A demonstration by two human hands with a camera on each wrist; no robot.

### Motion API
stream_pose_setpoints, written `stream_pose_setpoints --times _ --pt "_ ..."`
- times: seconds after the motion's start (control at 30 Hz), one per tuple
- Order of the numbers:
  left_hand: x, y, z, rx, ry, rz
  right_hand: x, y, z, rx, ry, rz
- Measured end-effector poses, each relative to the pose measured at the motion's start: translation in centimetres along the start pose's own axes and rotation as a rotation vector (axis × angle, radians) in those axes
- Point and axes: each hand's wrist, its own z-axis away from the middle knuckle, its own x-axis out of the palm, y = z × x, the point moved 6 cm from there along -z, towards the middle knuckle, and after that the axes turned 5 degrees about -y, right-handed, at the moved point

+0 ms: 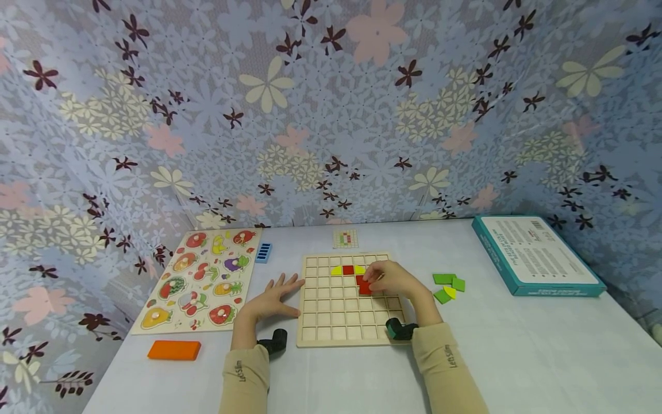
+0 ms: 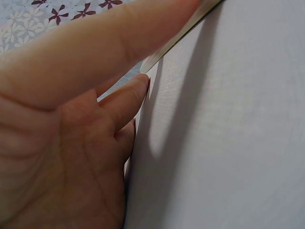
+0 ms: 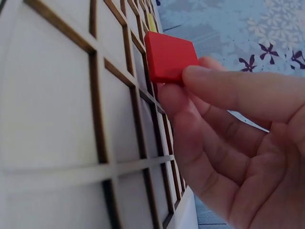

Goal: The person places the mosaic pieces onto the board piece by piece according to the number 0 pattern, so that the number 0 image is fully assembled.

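Right hand (image 1: 394,280) pinched a flat red square tile (image 3: 170,56) over the pale wooden grid board (image 1: 331,313); left hand (image 1: 272,300) lay flat beside the board.

Red tile sat between thumb and fingertips (image 3: 209,78), tilted, just above the board's cells near the upper middle, next to a red square and two yellow pieces (image 1: 347,269) already in the board's top rows. Left hand had fingers spread wide and straight, palm down on the white bench (image 1: 517,356), touching the board's left edge. Right of the board lay loose green and yellow tiles (image 1: 447,286), and further right a teal box (image 1: 535,256). Left of the board lay a wooden fruit puzzle (image 1: 200,279), with an orange block (image 1: 173,349) nearer the person.
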Motion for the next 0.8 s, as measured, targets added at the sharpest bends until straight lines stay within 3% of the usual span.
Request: stream_pose_setpoints --times 0.8 --pt "-0.01 -0.09 -0.07 -0.006 -0.012 -0.001 0.55 0.16 -0.13 0.084 -0.003 0.025"
